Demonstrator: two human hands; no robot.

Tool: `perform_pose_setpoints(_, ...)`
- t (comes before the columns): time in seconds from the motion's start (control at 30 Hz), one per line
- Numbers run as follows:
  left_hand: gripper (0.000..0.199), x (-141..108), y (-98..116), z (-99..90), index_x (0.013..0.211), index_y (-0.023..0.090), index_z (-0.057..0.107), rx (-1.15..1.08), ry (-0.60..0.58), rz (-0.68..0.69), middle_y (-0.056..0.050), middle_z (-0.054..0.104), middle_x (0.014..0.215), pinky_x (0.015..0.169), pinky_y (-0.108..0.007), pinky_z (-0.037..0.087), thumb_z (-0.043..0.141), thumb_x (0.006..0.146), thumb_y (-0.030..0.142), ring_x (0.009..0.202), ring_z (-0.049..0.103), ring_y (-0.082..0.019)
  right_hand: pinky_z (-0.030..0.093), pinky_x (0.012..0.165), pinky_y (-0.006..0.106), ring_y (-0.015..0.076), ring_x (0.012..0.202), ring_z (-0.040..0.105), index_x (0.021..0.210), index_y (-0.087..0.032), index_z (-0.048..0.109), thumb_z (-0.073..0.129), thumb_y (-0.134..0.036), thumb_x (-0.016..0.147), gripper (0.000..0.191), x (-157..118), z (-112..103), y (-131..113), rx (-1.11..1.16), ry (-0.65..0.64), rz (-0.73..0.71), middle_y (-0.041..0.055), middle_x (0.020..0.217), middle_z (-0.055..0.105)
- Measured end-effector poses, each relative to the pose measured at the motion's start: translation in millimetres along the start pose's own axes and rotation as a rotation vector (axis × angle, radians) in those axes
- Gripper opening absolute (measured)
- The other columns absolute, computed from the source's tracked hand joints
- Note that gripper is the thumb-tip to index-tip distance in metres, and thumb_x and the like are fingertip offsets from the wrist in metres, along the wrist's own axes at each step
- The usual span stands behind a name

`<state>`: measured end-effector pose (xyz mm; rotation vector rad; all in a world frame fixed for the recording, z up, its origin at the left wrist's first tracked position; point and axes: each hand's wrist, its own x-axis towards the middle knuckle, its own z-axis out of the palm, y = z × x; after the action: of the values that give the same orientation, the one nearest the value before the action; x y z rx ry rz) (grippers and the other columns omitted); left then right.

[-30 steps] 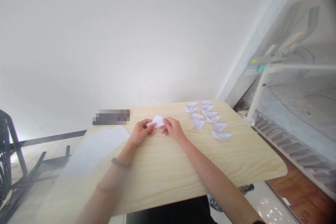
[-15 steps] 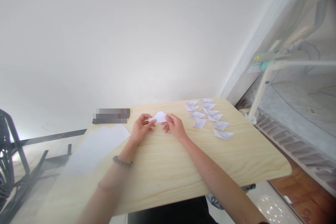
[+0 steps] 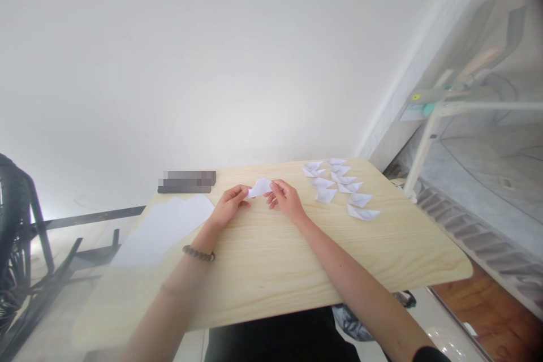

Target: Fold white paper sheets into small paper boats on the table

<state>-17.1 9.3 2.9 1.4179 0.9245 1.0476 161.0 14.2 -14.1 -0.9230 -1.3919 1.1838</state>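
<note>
A small piece of folded white paper [image 3: 260, 187] is held up just above the table, between my two hands. My left hand [image 3: 231, 203] pinches its left end between thumb and fingers. At the right end, my right hand [image 3: 285, 198] grips it with thumb and forefinger, the other fingers curled below. Several folded white paper boats [image 3: 326, 195] stand in loose rows on the right part of the table. Flat white paper sheets [image 3: 169, 223] lie to the left of my left hand.
The pale wooden table [image 3: 271, 271] meets a white wall [image 3: 254, 68] at its back. A dark, pixelated object [image 3: 186, 182] sits at the back left. A black chair [image 3: 21, 220] stands beyond the left edge, and a white metal frame [image 3: 428, 136] rises past the right edge.
The folded paper's top edge now looks more rounded, and my left fingers have closed more tightly on its left end. The whole view has shifted slightly.
</note>
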Motion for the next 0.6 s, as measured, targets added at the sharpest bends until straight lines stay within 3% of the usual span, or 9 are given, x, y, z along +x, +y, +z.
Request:
perform_pose_setpoints(0.23, 0.026, -0.2, -1.9, 1.0, 0.087, 0.015, 0.051, -0.125, 0.029, -0.013, -0.005, 0.055, 0.087, 0.058, -0.026, 0.047, 0.047, 0.076, 0.039, 0.076, 0.058, -0.017, 0.049, 0.042, 0.021, 0.0097, 0.054, 0.055, 0.091, -0.015, 0.053, 0.042, -0.046, 0.078, 0.035, -2.4, 0.1, -4.3, -0.018, -0.042, -0.043, 0.0052, 0.072, 0.060)
perform_pose_setpoints(0.43, 0.031, -0.9, -1.8, -0.2, 0.088, 0.017, 0.046, -0.154, 0.157, -0.028, -0.003, 0.055, 0.079, 0.052, -0.025, 0.049, 0.045, 0.076, 0.046, 0.070, 0.062, -0.018, 0.049, 0.043, 0.020, 0.0089, 0.054, 0.055, 0.093, -0.015, 0.053, 0.041, -0.046, 0.077, 0.037, -3.4, 0.4, -6.0, -0.030, -0.042, -0.052, 0.0053, 0.074, 0.060)
perform_pose_setpoints(0.6, 0.032, -2.7, 1.6, 0.1, 0.084, 0.015, 0.048, -0.111, 0.131, -0.055, -0.003, 0.057, 0.077, 0.055, -0.026, 0.050, 0.050, 0.072, 0.045, 0.071, 0.062, -0.018, 0.049, 0.043, 0.021, 0.0087, 0.053, 0.055, 0.091, -0.015, 0.053, 0.041, -0.048, 0.076, 0.038, -4.1, 0.3, -8.0, -0.024, -0.042, -0.045, 0.0049, 0.073, 0.060)
